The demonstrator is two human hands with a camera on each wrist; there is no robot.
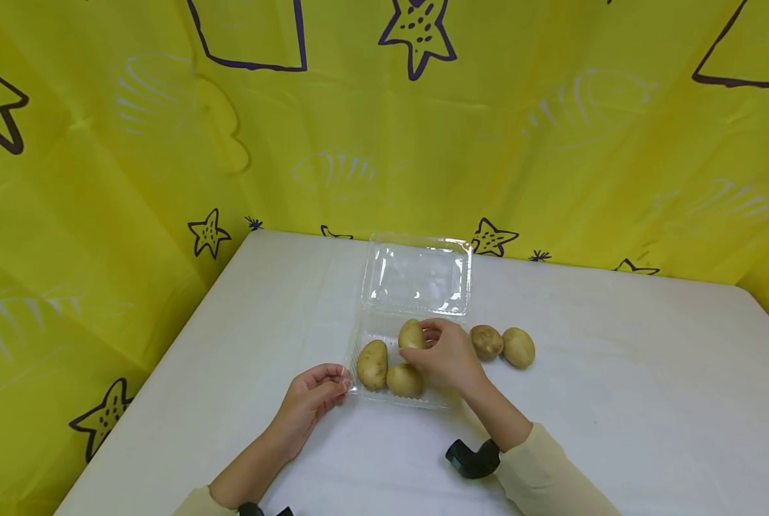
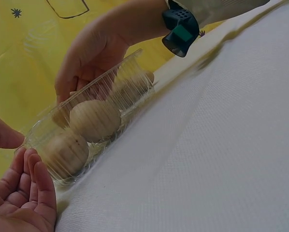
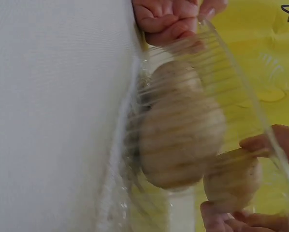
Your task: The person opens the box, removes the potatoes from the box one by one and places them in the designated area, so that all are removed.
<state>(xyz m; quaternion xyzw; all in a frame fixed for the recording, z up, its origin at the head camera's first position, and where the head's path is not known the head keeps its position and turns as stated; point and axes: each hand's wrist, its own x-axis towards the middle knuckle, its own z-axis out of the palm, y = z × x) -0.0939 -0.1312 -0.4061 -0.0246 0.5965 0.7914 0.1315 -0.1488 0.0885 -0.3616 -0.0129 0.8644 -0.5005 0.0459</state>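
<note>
A clear plastic clamshell container [image 1: 393, 400] sits on the table, its lid [image 1: 416, 276] folded back away from me. My left hand [image 1: 313, 398] pinches the rim at the near left corner, thumb above and fingers below. In my right hand [image 1: 451, 358] a potato [image 1: 411, 335] is held between thumb and fingers, over the far part of the container's base. Two more potatoes lie inside, one at the left [image 1: 373, 365] and one near the front [image 1: 405, 380]. The left wrist view shows the potatoes [image 2: 95, 120] through the ribbed clear wall.
Two potatoes lie side by side on the white table [image 1: 616, 373], just right of the container: a browner one [image 1: 486, 342] and a paler one [image 1: 518, 347]. A yellow patterned curtain [image 1: 384, 129] hangs along the table's back and left edges.
</note>
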